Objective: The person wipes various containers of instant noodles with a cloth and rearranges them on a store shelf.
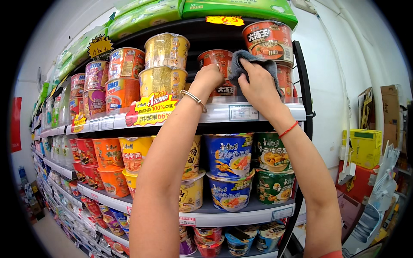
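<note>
My right hand (258,85) holds a grey cloth (239,64), bunched under the fingers. The cloth lies against the stacked red instant noodle tubs at the right end of the upper shelf, where the top red tub (269,42) shows above it. Further back stands another red noodle tub (217,57) on a second one. My left hand (209,77), with a metal bangle at the wrist, is in front of that back stack. Its fingers are curled and partly hidden, so whether they grip a tub cannot be seen. Left of it stand two yellow tubs (166,51), one upon the other.
The shelf's front rail (213,113) carries price tags and a yellow promotional card (151,109). Blue noodle tubs (229,154) and green ones (274,151) fill the shelf below. A black rack upright (303,80) bounds the right side. Green packages (238,9) lie on top.
</note>
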Demonstrator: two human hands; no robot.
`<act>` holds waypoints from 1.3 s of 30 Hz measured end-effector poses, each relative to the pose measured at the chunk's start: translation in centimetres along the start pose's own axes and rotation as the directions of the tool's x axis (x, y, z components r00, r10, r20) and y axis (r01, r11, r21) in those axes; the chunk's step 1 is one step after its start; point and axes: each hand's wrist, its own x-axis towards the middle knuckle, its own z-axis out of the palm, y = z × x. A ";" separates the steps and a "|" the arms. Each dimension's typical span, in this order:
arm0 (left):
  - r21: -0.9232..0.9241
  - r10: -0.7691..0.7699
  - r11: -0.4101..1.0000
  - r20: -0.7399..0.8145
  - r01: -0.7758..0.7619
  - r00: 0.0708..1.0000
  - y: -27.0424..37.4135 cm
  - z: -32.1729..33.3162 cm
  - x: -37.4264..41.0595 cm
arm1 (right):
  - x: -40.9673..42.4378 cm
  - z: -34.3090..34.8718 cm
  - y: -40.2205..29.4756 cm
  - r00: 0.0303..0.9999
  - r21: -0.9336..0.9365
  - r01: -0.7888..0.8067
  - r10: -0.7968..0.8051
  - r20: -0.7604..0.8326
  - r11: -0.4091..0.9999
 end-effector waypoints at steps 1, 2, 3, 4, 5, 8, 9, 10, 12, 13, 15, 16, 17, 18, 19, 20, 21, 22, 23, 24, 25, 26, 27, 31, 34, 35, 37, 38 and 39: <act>0.063 0.017 0.998 0.043 -0.020 0.999 -0.3 0.0 0.0 | 0.0 0.1 -0.1 0.992 0.019 -0.102 0.101 0.078 0.995; 0.084 0.011 0.996 0.036 -0.014 0.999 -0.5 0.1 0.0 | 0.3 0.3 0.2 0.957 -0.038 -0.176 0.179 0.230 0.984; 0.100 -0.020 0.995 0.056 0.015 0.998 -0.4 -0.1 0.0 | 0.7 0.3 0.4 0.928 -0.057 -0.236 0.243 0.283 0.970; 0.117 -0.052 0.992 0.076 0.043 0.996 -0.3 -0.2 0.1 | 1.1 0.3 0.5 0.892 -0.080 -0.295 0.304 0.334 0.952; 0.134 -0.084 0.989 0.095 0.071 0.992 -0.2 -0.4 0.2 | 1.6 0.3 0.6 0.850 -0.106 -0.350 0.363 0.383 0.931; 0.168 -0.140 0.979 0.132 0.117 0.981 0.0 -0.5 0.6 | 2.4 0.7 0.2 0.764 -0.195 -0.366 0.414 0.495 0.910; 0.195 -0.112 0.977 0.116 0.088 0.987 0.0 -0.4 0.5 | 2.5 0.7 0.2 0.740 -0.221 -0.372 0.432 0.516 0.901; 0.222 -0.082 0.973 0.101 0.058 0.991 0.0 -0.3 0.5 | 2.3 0.8 0.2 0.756 -0.227 -0.369 0.433 0.492 0.901; 0.273 -0.040 0.962 0.082 0.017 0.996 -0.4 -0.2 0.7 | 2.1 0.7 -0.3 0.755 -0.237 -0.374 0.442 0.484 0.897; 0.297 -0.029 0.955 0.077 0.005 0.997 -0.8 -0.2 0.9 | 2.0 0.6 -0.6 0.753 -0.239 -0.377 0.447 0.483 0.895; 0.344 0.012 0.938 0.097 -0.045 0.995 -1.0 -0.2 1.1 | 2.0 0.7 -0.7 0.778 -0.250 -0.376 0.450 0.438 0.892; 0.366 0.041 0.927 0.122 -0.083 0.992 -0.8 -0.2 1.1 | 1.9 0.8 -0.5 0.780 -0.255 -0.374 0.451 0.434 0.892; 0.386 0.069 0.914 0.147 -0.122 0.987 -0.7 -0.2 1.1 | 1.9 0.8 -0.3 0.782 -0.259 -0.372 0.452 0.429 0.891; 0.353 0.109 0.924 0.124 -0.146 0.986 -0.7 -0.3 1.0 | 2.0 0.6 -0.5 0.774 -0.271 -0.368 0.455 0.441 0.889; 0.358 0.150 0.915 0.119 -0.184 0.981 -0.7 -0.3 1.0 | 2.0 0.4 -0.6 0.771 -0.264 -0.379 0.460 0.440 0.887; 0.363 0.191 0.905 0.114 -0.220 0.975 -0.7 -0.3 1.0 | 1.9 0.3 -0.7 0.769 -0.255 -0.390 0.465 0.438 0.885; 0.367 0.231 0.895 0.107 -0.255 0.967 -0.8 -0.3 1.2 | 1.8 0.2 -0.8 0.768 -0.247 -0.398 0.469 0.436 0.883; 0.365 0.233 0.895 0.109 -0.256 0.966 -0.8 -0.2 1.3 | 1.8 0.3 -0.8 0.768 -0.243 -0.400 0.468 0.438 0.884; 0.362 0.234 0.896 0.110 -0.258 0.966 -0.9 0.0 1.4 | 1.8 0.3 -0.8 0.768 -0.238 -0.401 0.467 0.439 0.884; 0.357 0.238 0.896 0.112 -0.263 0.965 -0.7 0.2 1.4 | 1.8 0.3 -0.7 0.767 -0.238 -0.403 0.468 0.439 0.884; 0.356 0.222 0.900 0.122 -0.251 0.967 -0.6 0.3 1.5 | 1.8 0.3 -0.6 0.771 -0.241 -0.393 0.460 0.440 0.888; 0.354 0.205 0.904 0.132 -0.240 0.970 -0.5 0.5 1.6 | 1.7 0.4 -0.4 0.775 -0.245 -0.382 0.453 0.441 0.891; 0.355 0.186 0.907 0.143 -0.225 0.972 -0.6 0.7 1.7 | 1.7 0.5 -0.4 0.778 -0.245 -0.371 0.444 0.444 0.896; 0.408 0.207 0.869 0.216 -0.280 0.954 -0.5 0.8 2.5 | 1.7 0.8 -0.2 0.787 -0.227 -0.365 0.429 0.444 0.903; 0.433 0.219 0.852 0.216 -0.294 0.952 -0.1 0.9 2.8 | 1.6 0.7 0.0 0.797 -0.217 -0.356 0.417 0.437 0.909; 0.452 0.261 0.833 0.188 -0.319 0.947 -0.2 1.0 3.0 | 1.5 0.6 0.1 0.803 -0.213 -0.351 0.410 0.432 0.912; 0.507 0.341 0.777 0.160 -0.373 0.927 -0.4 0.9 3.3 | 1.5 0.7 0.1 0.812 -0.197 -0.343 0.395 0.429 0.918; 0.540 0.382 0.738 0.160 -0.404 0.910 -0.5 0.8 3.5 | 1.5 0.8 0.1 0.816 -0.188 -0.340 0.389 0.428 0.921; 0.573 0.423 0.695 0.162 -0.434 0.892 -0.4 0.6 3.6 | 1.5 0.9 0.2 0.820 -0.179 -0.339 0.383 0.426 0.924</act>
